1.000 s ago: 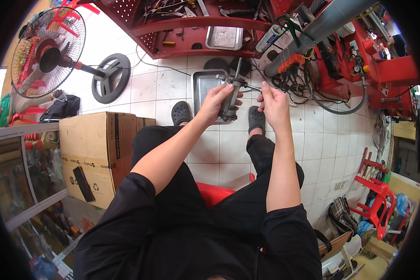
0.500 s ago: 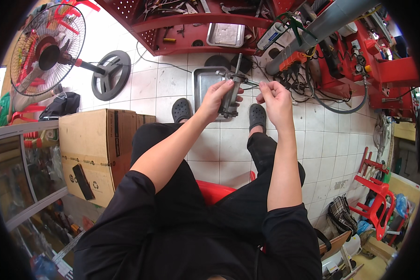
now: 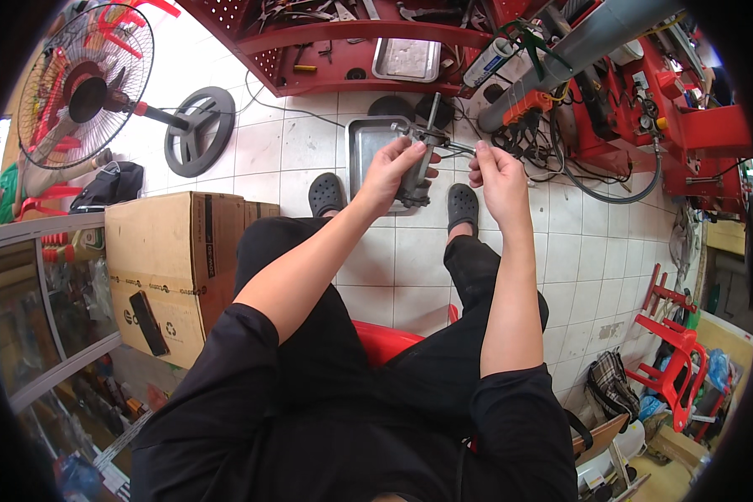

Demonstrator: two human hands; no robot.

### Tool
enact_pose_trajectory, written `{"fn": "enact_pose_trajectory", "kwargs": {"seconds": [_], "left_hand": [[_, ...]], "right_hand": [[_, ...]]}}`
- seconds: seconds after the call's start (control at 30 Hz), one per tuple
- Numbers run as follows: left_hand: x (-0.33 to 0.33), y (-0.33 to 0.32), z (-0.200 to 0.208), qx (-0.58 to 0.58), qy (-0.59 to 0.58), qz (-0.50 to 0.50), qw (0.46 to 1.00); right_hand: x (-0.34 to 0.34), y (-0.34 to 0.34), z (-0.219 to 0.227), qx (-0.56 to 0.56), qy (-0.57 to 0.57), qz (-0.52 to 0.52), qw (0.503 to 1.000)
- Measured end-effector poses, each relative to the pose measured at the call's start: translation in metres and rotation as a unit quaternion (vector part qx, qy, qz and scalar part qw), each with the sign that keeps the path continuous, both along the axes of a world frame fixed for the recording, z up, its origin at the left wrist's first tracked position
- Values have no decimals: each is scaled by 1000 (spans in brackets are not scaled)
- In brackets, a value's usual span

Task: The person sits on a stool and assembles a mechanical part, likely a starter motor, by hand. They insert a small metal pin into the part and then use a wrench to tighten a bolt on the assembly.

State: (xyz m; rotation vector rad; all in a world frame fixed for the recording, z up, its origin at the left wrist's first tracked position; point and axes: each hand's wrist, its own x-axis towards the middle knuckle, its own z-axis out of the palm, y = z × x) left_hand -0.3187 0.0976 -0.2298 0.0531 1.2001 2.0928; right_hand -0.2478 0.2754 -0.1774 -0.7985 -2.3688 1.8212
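In front of my knees, my left hand [image 3: 386, 176] is wrapped round a grey metal cylinder-shaped part [image 3: 417, 177]. A thin straight rod [image 3: 433, 110] sticks up from the part's far end, and bolt-like ends show at its near end. My right hand [image 3: 502, 177] is closed, thumb and fingers pinching a slim metal tool [image 3: 462, 147], perhaps a hex key or small wrench. The tool reaches left to the upper end of the part; whether it sits in a fastener is too small to tell. My left palm hides the left side of the part.
Below the part a shallow metal tray [image 3: 353, 155] lies on the tiled floor. Ahead stands a red tool cart [image 3: 326, 79] with hand tools. Left are a fan [image 3: 88, 100] and a cardboard box [image 3: 155, 251] bearing a phone [image 3: 148, 323]. Red machinery [image 3: 678, 117] and hoses stand at right.
My right hand has turned slightly and shifted a little to the right and down, with the slim tool still pinched in it. The metal part has moved slightly right in my left hand.
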Motion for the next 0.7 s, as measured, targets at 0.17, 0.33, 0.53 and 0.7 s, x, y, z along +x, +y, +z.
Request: {"fn": "enact_pose_trajectory", "kwargs": {"seconds": [0.17, 0.33, 0.53, 0.7], "left_hand": [[0, 2, 1, 16, 32, 8, 999], [0, 3, -2, 29, 45, 10, 999], [1, 4, 1, 43, 88, 42, 994], [1, -1, 8, 50, 175, 82, 980]], "right_hand": [[3, -2, -3, 0, 86, 9, 996], [3, 2, -3, -41, 62, 23, 997], [4, -2, 13, -68, 64, 13, 996], [8, -7, 33, -144, 141, 27, 979]]}}
